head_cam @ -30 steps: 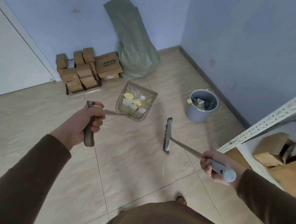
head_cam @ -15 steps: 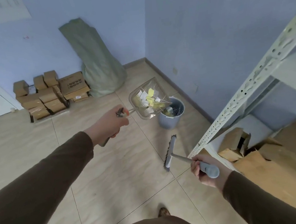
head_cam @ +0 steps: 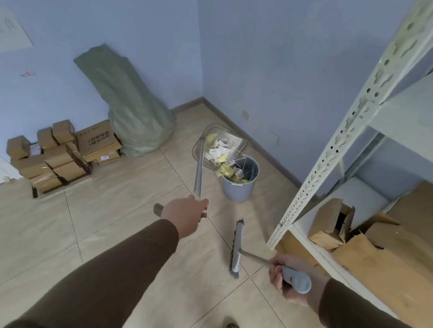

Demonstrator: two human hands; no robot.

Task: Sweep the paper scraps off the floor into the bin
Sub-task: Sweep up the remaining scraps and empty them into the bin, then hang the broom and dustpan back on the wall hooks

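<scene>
A clear, scoop-shaped plastic dustpan (head_cam: 220, 143) on a thin grey metal handle is tilted over a small round pale-grey plastic bin (head_cam: 240, 188), which stands on the floor near the right-hand wall. Crumpled yellow and white paper scraps (head_cam: 220, 155) lie in the pan and spill from its lip into the bin's mouth, where more scraps are heaped. The left hand (head_cam: 184, 214) grips the handle's dark end, fingers curled round it and mostly hidden behind the back of the hand. The right hand (head_cam: 286, 276) wraps its fingers round the smooth, rounded grey grip of a short-handled brush (head_cam: 236, 247), whose long narrow head with dark bristles hangs just above the floor. Both sleeves are plain brown cloth. The floor is glossy beige tile (head_cam: 118, 259) with thin dark joints, and the walls are matt pale blue. A slumped green woven sack (head_cam: 129, 106) leans in the corner beside a stack of brown cardboard boxes (head_cam: 56, 154). At right stands a white perforated metal shelf frame (head_cam: 340, 134) with torn cardboard (head_cam: 374, 251) on its lowest level.
</scene>
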